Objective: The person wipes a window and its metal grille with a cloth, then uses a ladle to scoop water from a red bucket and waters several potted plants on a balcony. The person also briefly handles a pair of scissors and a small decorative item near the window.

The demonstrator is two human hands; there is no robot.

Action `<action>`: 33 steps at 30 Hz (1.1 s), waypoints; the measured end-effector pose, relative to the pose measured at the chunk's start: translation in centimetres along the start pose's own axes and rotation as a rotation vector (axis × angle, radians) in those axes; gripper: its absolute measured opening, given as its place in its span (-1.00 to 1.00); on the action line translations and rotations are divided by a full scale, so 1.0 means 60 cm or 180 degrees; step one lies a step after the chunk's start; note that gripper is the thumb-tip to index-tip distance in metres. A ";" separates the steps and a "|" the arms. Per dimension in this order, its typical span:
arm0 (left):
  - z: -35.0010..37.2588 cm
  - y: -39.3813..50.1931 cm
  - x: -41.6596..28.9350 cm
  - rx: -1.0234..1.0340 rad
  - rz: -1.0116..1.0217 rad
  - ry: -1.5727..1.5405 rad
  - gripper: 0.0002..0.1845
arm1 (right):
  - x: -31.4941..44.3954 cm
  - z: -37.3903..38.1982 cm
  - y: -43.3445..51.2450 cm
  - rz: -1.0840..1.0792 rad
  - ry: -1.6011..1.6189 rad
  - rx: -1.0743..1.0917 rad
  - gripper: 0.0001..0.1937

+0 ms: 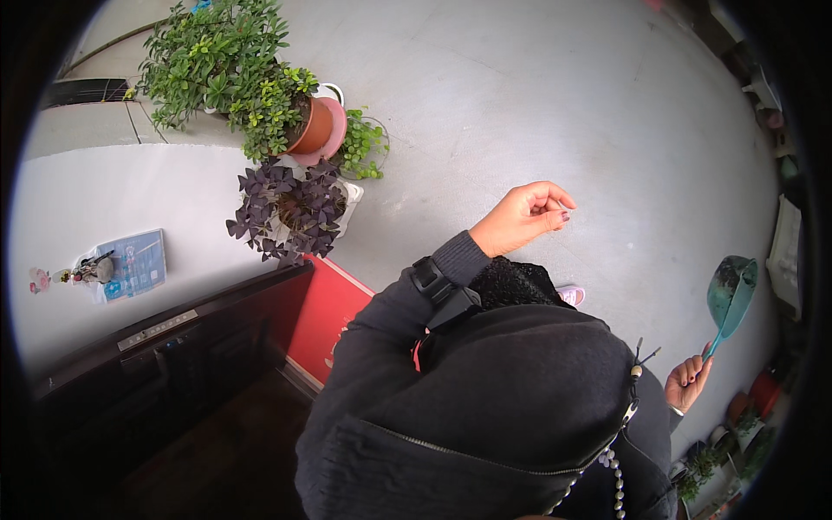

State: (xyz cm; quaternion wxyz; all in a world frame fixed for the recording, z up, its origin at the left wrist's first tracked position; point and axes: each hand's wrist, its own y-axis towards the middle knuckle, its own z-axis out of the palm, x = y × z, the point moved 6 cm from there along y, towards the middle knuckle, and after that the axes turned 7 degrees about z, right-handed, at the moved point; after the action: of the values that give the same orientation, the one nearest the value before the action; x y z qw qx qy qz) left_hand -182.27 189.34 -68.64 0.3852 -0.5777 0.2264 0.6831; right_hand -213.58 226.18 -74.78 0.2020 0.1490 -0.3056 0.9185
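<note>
My right hand [689, 385], out at the right side, grips the thin handle of a teal plastic scoop [728, 299]. The scoop's head points away from me, and dark dirt marks its inside. In front of my body, my left hand [523, 218] hovers over the grey floor [552, 117] with loosely curled fingers. A small gap shows between thumb and index finger, and I see nothing held there. Left of that hand stand a purple-leaved oxalis plant [292, 208] and a terracotta-coloured pot [315, 127] with a leafy green shrub [260, 117].
A small trailing plant [361, 143] stands beside the terracotta-coloured pot. To the left are a red panel [335, 312], a dark cabinet [195, 344] with a power strip [156, 330], and a white wall [195, 188]. Several potted plants [702, 465] line the lower right edge.
</note>
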 end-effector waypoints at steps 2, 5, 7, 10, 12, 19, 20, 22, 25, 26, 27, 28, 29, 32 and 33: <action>0.024 0.015 0.011 -0.0096 -0.0048 0.0091 -0.78 | 0.025 -0.038 0.018 0.0023 0.0032 0.0036 -0.60; 0.096 0.036 0.035 -0.0245 -0.0089 0.0163 -0.78 | 0.085 -0.114 0.027 -0.0010 0.0170 0.0042 -0.60; 0.181 0.049 0.061 -0.0145 -0.0071 0.0164 -0.79 | 0.138 -0.176 -0.001 -0.0153 0.0200 0.0033 -0.59; 0.304 0.043 0.092 -0.0005 -0.0081 0.0176 -0.81 | 0.219 -0.251 -0.031 -0.0274 0.0218 0.0018 -0.58; 0.349 0.061 0.103 -0.0019 -0.0275 0.0317 -0.81 | 0.265 -0.284 -0.055 -0.0552 0.0300 -0.0147 -0.59; 0.456 0.276 0.053 0.0152 -0.0162 0.0637 -0.80 | 0.395 -0.307 -0.082 -0.1146 0.0630 -0.0779 -0.69; 0.492 0.321 0.041 0.0330 -0.0023 0.0563 -0.80 | 0.420 -0.321 -0.092 -0.1286 0.0758 -0.1070 -0.69; 0.576 0.449 0.036 0.0584 0.0054 0.0601 -0.80 | 0.485 -0.337 -0.091 -0.1515 0.0847 -0.1008 -0.70; 0.734 0.668 0.052 0.1135 0.0148 0.0660 -0.81 | 0.608 -0.397 -0.089 -0.1990 0.1056 -0.1373 -0.72; 0.796 0.747 0.064 0.1323 0.0156 0.0642 -0.81 | 0.636 -0.415 -0.086 -0.2077 0.1155 -0.1632 -0.72; 0.863 0.799 0.078 0.1520 0.0169 0.0628 -0.82 | 0.649 -0.435 -0.100 -0.2208 0.1249 -0.1781 -0.73; 0.942 0.860 0.090 0.1767 0.0148 0.0630 -0.82 | 0.678 -0.449 -0.108 -0.2353 0.1261 -0.1910 -0.72; 1.028 0.904 0.112 0.2034 0.0137 0.0580 -0.83 | 0.705 -0.468 -0.121 -0.2502 0.1246 -0.2036 -0.72; 1.303 0.985 0.175 0.3046 -0.0076 0.0609 -0.82 | 0.741 -0.519 -0.169 -0.3114 0.1482 -0.2455 -0.71; 1.390 0.997 0.193 0.3439 -0.0197 0.0560 -0.82 | 0.744 -0.533 -0.175 -0.3171 0.1673 -0.2655 -0.71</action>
State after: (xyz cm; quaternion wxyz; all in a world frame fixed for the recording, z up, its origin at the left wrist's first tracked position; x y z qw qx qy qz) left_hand -281.07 219.40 -68.73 0.6266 -0.3590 0.5592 0.4072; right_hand -252.56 266.21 -76.36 0.7064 -0.0457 -0.4689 0.5283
